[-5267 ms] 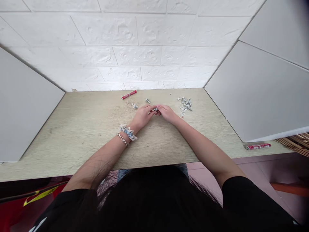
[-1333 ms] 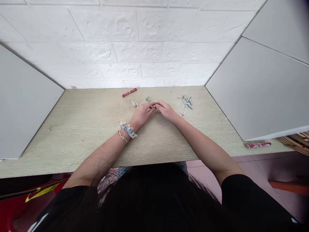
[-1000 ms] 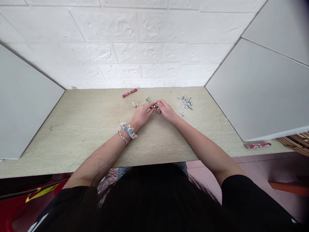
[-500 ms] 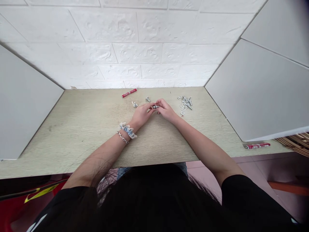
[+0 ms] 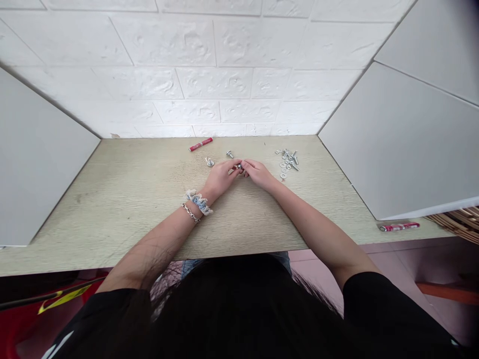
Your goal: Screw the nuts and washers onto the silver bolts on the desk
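Note:
Over the middle of the table my two hands meet at the fingertips around one small metal bolt, mostly covered by the fingers. My left hand pinches it from the left, thumb and fingers closed. From the right, the fingers of my right hand close over its other end. Just beyond my left hand lie two bolts with parts fitted on them: one bolt at the left and another bolt farther back. To the right of my right hand is a loose pile of bolts, nuts and washers.
A red marker-like tube lies near the white brick wall. A similar red tube is at the front right, by a wicker basket. Grey panels stand at both sides of the wooden table.
The fingers of my right hand have closed in over the bolt, which showed more between the hands before. My left hand stays in place.

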Action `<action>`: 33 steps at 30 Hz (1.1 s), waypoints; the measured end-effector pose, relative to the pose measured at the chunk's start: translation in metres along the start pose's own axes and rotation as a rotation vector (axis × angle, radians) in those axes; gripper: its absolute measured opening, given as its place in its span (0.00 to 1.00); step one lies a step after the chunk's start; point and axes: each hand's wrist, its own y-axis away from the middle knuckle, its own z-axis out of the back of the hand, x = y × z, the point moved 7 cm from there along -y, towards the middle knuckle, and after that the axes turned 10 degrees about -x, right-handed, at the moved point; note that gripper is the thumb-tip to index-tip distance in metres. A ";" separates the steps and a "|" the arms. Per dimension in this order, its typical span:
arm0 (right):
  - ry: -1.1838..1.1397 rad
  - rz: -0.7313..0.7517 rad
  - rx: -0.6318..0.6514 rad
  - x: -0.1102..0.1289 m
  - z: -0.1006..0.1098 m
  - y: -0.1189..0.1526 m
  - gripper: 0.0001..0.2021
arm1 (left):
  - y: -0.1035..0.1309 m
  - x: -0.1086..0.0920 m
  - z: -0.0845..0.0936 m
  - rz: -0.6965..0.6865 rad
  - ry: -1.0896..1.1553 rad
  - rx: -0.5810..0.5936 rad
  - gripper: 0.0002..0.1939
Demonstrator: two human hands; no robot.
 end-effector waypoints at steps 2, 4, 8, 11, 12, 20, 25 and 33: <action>-0.036 -0.012 -0.002 -0.002 0.000 -0.001 0.08 | 0.000 0.000 0.000 -0.006 0.002 -0.001 0.15; -0.112 -0.020 -0.010 -0.003 0.000 -0.002 0.06 | 0.000 0.000 0.000 -0.013 0.001 -0.005 0.15; -0.207 -0.032 -0.006 -0.003 -0.001 -0.001 0.09 | 0.000 0.001 0.001 -0.018 0.006 -0.020 0.16; -0.170 -0.040 -0.028 -0.001 0.000 0.000 0.06 | 0.000 0.001 0.001 -0.024 0.005 -0.035 0.15; -0.153 -0.037 -0.039 0.000 0.001 0.000 0.06 | 0.000 0.002 0.001 -0.024 0.003 -0.037 0.15; -0.044 -0.013 -0.003 0.002 0.001 -0.001 0.14 | 0.000 -0.001 0.000 -0.018 0.009 -0.009 0.14; -0.124 -0.043 0.010 0.001 0.002 -0.002 0.05 | 0.000 -0.002 0.000 -0.020 0.020 0.006 0.15; -0.142 -0.016 -0.026 0.001 0.002 -0.001 0.06 | 0.000 0.000 0.000 0.002 0.007 0.002 0.14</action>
